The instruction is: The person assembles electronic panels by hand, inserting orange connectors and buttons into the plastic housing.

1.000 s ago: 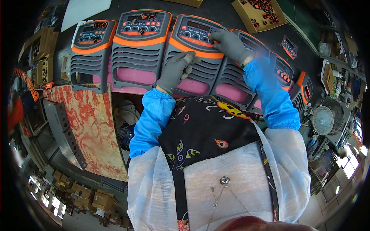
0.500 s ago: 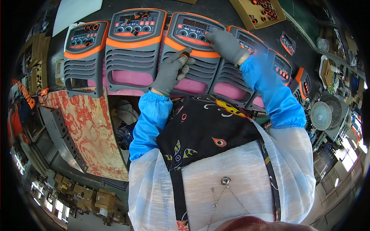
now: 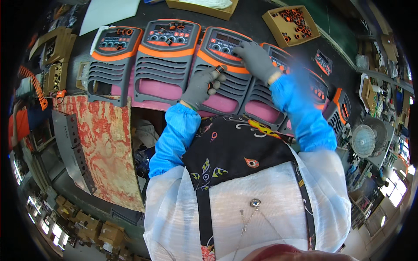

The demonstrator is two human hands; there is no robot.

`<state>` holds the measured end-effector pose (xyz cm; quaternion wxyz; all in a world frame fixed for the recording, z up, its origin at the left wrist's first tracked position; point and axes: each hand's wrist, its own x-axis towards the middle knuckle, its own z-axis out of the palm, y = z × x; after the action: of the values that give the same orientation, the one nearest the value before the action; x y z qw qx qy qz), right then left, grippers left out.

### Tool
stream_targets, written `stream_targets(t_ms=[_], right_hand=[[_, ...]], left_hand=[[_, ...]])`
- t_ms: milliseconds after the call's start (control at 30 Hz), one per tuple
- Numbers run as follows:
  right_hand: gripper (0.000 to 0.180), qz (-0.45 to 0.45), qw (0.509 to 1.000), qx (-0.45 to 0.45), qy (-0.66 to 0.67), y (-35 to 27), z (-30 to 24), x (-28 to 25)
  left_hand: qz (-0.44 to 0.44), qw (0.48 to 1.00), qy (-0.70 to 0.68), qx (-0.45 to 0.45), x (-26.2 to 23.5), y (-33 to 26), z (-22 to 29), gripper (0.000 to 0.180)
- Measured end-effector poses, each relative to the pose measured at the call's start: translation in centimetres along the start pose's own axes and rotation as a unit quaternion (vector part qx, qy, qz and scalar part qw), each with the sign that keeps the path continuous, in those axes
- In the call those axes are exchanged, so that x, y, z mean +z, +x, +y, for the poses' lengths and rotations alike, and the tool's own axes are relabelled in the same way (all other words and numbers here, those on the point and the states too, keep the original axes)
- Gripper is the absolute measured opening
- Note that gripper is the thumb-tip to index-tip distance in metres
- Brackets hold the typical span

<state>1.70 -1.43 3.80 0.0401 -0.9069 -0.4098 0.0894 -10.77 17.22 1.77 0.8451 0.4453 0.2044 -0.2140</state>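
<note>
A row of grey and orange machine front panels lies before me. My left hand [image 3: 201, 88], in a grey glove, is closed around small black knobs with orange rims; one knob [image 3: 220, 69] shows at the fingertips. It hovers over the lower edge of the middle front panel [image 3: 223, 48]. My gloved right hand [image 3: 257, 61] has its fingers bent together against the right side of that panel's dial area; whatever they hold is hidden. Several loose knobs [image 3: 170, 42] lie on the panel to the left [image 3: 167, 51]. Further left, another panel [image 3: 114, 54] carries orange-ringed knobs.
An open cardboard box [image 3: 278, 32] of knobs stands at the far right, with a small loose control plate [image 3: 323, 63] nearer. Another box [image 3: 202, 9] holds white material. Pink foam [image 3: 152, 90] lies beneath the panels. A fan [image 3: 364, 140] stands right; a red-streaked board [image 3: 106, 143] lies left.
The whole view has shifted, so the panels sit lower and the far boxes show more. My right hand stays at the middle panel. A second knob now shows in my left hand.
</note>
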Motion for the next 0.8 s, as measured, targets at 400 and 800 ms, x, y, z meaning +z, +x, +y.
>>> stream_targets(t_ms=[400,800], right_hand=[[0.023,0.001,0.939,-0.091,0.331,-2.5,-4.8,-5.3],[0.029,0.04,0.939,-0.018,0.341,0.9,-0.6,-3.4]], left_hand=[[-0.063,0.982,-0.148,-0.099,1.8,-1.1,0.0,0.019],[-0.068,0.98,-0.184,-0.008,2.1,-1.2,0.5,0.044]])
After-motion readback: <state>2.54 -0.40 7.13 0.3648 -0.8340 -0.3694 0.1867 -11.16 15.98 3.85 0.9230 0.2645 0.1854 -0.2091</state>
